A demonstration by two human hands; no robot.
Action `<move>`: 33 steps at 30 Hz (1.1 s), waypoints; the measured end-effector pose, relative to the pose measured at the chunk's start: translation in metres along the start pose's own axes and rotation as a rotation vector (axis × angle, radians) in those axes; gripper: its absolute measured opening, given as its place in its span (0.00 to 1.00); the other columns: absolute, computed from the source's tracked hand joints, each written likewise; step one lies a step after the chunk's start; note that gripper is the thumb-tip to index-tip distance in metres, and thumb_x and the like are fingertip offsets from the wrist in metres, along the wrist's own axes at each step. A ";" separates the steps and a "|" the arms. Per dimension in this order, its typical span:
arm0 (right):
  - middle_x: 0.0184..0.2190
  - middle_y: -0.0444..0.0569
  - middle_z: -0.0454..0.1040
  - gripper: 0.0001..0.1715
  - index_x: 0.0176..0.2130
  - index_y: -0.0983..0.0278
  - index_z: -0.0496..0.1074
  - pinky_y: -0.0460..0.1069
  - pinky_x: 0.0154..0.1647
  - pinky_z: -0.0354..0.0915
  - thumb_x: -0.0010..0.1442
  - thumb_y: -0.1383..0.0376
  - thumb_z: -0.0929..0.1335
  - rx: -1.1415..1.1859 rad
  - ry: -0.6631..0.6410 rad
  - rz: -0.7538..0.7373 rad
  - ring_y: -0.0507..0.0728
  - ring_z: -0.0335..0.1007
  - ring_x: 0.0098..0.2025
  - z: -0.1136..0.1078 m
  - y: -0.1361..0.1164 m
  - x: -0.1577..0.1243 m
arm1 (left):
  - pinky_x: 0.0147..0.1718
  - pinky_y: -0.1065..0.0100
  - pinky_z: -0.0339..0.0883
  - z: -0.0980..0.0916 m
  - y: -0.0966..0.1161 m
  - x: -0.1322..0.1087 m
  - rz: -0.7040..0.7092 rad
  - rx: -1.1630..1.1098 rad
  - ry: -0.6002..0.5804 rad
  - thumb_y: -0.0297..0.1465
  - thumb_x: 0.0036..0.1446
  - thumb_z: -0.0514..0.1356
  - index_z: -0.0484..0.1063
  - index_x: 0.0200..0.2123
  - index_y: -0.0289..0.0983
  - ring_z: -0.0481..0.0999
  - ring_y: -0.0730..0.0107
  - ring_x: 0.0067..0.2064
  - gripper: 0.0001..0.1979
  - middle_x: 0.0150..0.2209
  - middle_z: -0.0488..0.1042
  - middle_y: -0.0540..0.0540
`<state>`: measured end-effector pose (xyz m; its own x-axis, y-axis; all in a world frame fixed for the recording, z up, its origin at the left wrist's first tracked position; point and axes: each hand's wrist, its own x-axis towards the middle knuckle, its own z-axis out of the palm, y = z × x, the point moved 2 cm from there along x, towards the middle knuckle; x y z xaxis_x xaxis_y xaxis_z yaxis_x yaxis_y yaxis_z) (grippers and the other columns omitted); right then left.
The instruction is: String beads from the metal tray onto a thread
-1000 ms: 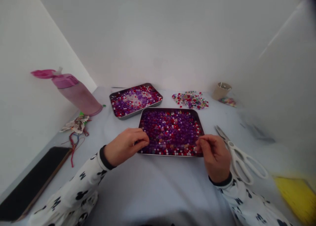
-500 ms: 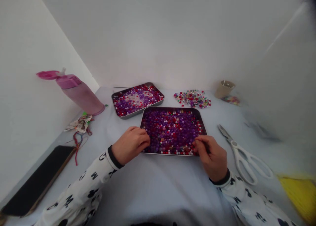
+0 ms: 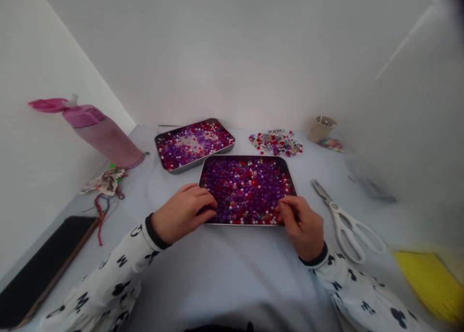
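Purple, red and white beads (image 3: pixel 246 187) fill a dark, shallow metal tray (image 3: pixel 232 224) in front of me. My left hand (image 3: pixel 186 211) is at the tray's front left corner, its fingers curled inward over the rim. Whatever those fingers hold, if anything, is hidden. Over the front right corner, my right hand (image 3: pixel 302 225) is closed in a pinch, thumb against forefinger, right at the beads. What lies in the pinch is too small to make out. Several beads sit in a rough row along the tray's front edge between my hands.
Behind stands a second bead tray (image 3: pixel 195 164), with a loose bead pile (image 3: pixel 277 142) and a brown cup (image 3: pixel 321 129) farther right. White-handled scissors (image 3: pixel 348 225) and a yellow sheet (image 3: pixel 429 283) lie at right. Left are a pink bottle (image 3: pixel 108 138), braided cords (image 3: pixel 101 211) and a black phone (image 3: pixel 47 269).
The whole view has shifted, so everything appears farther left. Both hands stay at the tray's front corners; the left thumb looks slightly farther from its fingers.
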<state>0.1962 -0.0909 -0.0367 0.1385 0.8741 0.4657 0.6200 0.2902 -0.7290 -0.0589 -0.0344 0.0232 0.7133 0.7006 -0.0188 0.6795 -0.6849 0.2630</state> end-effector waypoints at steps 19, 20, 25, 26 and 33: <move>0.24 0.41 0.73 0.05 0.36 0.61 0.67 0.44 0.27 0.64 0.59 0.64 0.63 -0.069 0.007 -0.079 0.49 0.69 0.22 0.001 -0.003 -0.001 | 0.33 0.65 0.64 0.001 -0.008 0.044 -0.368 0.235 -0.178 0.34 0.46 0.61 0.63 0.46 0.39 0.72 0.59 0.38 0.22 0.38 0.71 0.43; 0.24 0.41 0.73 0.05 0.36 0.61 0.67 0.44 0.27 0.64 0.59 0.64 0.63 -0.073 0.008 -0.082 0.50 0.69 0.22 0.001 -0.004 -0.001 | 0.33 0.64 0.65 0.004 -0.007 0.045 -0.362 0.234 -0.167 0.34 0.46 0.61 0.62 0.47 0.39 0.72 0.58 0.38 0.23 0.38 0.70 0.42; 0.24 0.41 0.72 0.05 0.35 0.61 0.68 0.44 0.26 0.64 0.59 0.65 0.63 -0.088 0.009 -0.104 0.50 0.69 0.22 0.001 -0.005 0.000 | 0.38 0.62 0.65 0.014 -0.004 0.055 -0.266 0.152 -0.122 0.31 0.46 0.61 0.62 0.47 0.38 0.73 0.58 0.39 0.23 0.40 0.70 0.42; 0.23 0.41 0.72 0.05 0.35 0.61 0.68 0.44 0.26 0.64 0.59 0.65 0.63 -0.091 0.008 -0.108 0.50 0.69 0.22 0.001 -0.006 0.000 | 0.39 0.62 0.64 0.015 -0.004 0.059 -0.254 0.133 -0.118 0.31 0.46 0.61 0.62 0.47 0.38 0.72 0.57 0.40 0.23 0.40 0.70 0.42; 0.23 0.41 0.72 0.04 0.35 0.61 0.67 0.43 0.26 0.63 0.59 0.67 0.63 -0.093 0.000 -0.132 0.49 0.68 0.22 0.000 -0.008 0.001 | 0.40 0.62 0.65 0.020 -0.003 0.081 -0.196 0.004 -0.062 0.32 0.46 0.62 0.65 0.44 0.39 0.72 0.58 0.41 0.20 0.40 0.70 0.43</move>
<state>0.1914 -0.0924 -0.0303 0.0511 0.8304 0.5548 0.7016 0.3655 -0.6117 0.0004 0.0203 0.0019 0.5760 0.8073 -0.1283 0.8073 -0.5372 0.2443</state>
